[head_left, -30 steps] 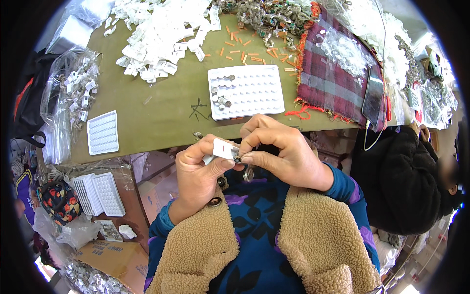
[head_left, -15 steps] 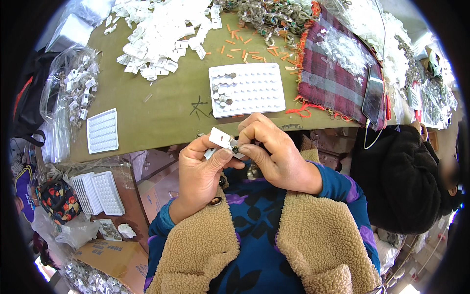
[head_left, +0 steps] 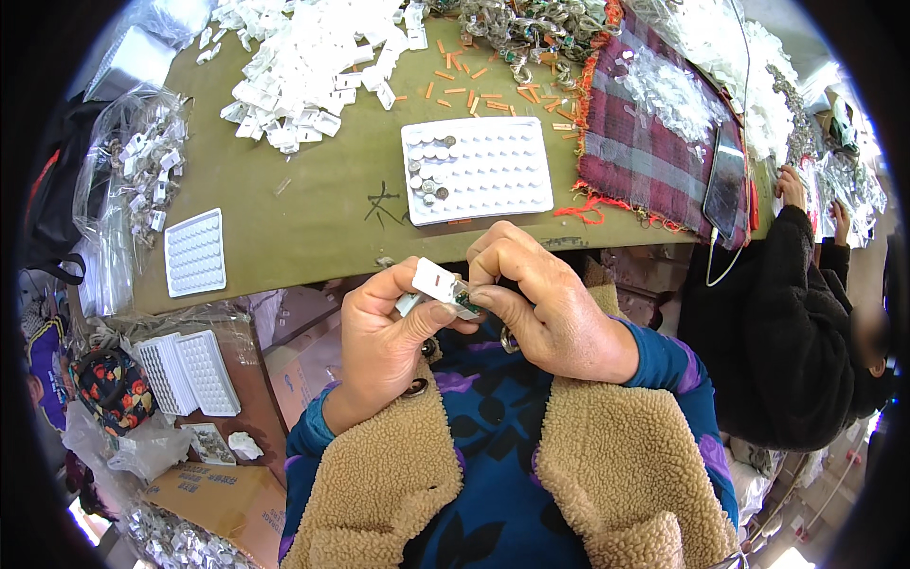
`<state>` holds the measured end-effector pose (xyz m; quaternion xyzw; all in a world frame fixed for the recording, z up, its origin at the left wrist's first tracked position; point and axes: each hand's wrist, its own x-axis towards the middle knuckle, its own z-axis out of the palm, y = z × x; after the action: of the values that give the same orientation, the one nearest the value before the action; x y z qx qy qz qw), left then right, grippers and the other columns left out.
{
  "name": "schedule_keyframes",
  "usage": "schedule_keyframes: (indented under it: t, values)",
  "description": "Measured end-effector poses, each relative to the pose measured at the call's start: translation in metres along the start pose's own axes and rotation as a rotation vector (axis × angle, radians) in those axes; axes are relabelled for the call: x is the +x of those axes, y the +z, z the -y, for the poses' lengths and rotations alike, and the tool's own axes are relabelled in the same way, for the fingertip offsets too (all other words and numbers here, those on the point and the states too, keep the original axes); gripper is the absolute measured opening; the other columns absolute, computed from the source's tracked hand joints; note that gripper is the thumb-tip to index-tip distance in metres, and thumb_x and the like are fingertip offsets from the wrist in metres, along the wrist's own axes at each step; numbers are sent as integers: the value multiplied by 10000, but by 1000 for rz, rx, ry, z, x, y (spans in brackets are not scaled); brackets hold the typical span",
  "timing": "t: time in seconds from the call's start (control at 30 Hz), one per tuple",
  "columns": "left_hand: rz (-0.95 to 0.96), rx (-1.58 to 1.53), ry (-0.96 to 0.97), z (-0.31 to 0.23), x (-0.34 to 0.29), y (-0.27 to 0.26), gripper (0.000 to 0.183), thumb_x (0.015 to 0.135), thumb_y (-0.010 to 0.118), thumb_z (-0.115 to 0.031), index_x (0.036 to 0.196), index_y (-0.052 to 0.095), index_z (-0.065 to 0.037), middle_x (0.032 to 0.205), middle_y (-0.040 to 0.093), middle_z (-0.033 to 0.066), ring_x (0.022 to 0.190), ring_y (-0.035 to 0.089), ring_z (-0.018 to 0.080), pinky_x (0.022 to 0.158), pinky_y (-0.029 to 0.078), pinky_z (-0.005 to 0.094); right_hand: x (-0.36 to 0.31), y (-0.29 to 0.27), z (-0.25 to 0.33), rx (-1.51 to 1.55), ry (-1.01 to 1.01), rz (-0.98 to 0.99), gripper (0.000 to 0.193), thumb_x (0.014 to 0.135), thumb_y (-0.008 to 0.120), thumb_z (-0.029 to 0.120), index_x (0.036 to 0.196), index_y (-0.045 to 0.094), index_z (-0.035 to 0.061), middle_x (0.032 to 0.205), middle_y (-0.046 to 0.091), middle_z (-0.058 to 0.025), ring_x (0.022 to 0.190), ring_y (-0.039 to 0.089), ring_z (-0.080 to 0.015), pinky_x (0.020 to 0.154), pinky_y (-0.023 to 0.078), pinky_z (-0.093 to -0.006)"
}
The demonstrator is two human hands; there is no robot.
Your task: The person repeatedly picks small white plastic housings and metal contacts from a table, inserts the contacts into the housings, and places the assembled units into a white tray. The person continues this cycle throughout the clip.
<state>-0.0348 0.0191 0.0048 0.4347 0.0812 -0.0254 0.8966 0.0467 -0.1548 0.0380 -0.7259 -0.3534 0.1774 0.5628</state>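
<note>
Just in front of the table's near edge, my left hand is closed around a small white plastic casing with a slot in its face. A small green circuit board with clear and metallic parts shows at the casing's right end. My right hand pinches that end between thumb and forefinger; its fingers partly cover the board. Beyond both hands lies a white dimpled tray, with several round metal button cells along its left side.
White casings heap at the far left, orange strips lie scattered beside them. A plaid cloth bears clear pieces and a phone. Another tray rests at the left. A co-worker in black sits at right.
The casing has tilted slightly and shifted a little right, with more green board showing. My right hand has moved slightly right and down. The co-worker's hands have come into view over the table.
</note>
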Motion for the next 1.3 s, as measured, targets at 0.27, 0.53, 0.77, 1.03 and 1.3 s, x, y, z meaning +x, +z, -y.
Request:
schedule_keyframes:
  t: [0.27,0.53,0.77,1.03,1.3]
  values:
    - [-25,-117,-36,7,1,0,184,906,704,-52,1056,644,37,992,699,124,876,709,201,762,637,346,-1,3,-3,-10,-27,-7,149,864,648,-31,905,510,5,891,494,-142,784,515,-337,703,445,-390]
    - [-86,-219,-44,13,2,-3,160,934,667,-43,1072,614,18,1023,700,125,913,703,200,815,628,368,0,13,-7,-11,26,-89,113,875,641,-35,924,542,-14,908,543,-126,787,553,-275,698,467,-333]
    - [-82,-270,3,13,3,-4,153,943,651,-33,1080,608,20,1028,698,124,925,702,202,846,617,375,8,11,-9,-499,-396,-175,234,754,734,40,954,620,-4,915,573,-118,785,574,-273,703,455,-371]
    - [-136,-266,25,16,0,-3,196,919,681,-17,1101,628,33,1045,697,106,917,681,161,831,584,313,10,15,-23,-678,-654,-252,422,615,680,145,995,667,-38,967,605,-105,767,583,-219,718,455,-362]
    - [-182,62,248,14,-1,-2,298,805,804,-13,1055,648,31,1018,685,101,888,659,134,785,545,249,9,12,-14,-576,-530,-196,468,692,712,95,1141,638,-13,1027,630,-92,890,615,-233,897,409,-453]
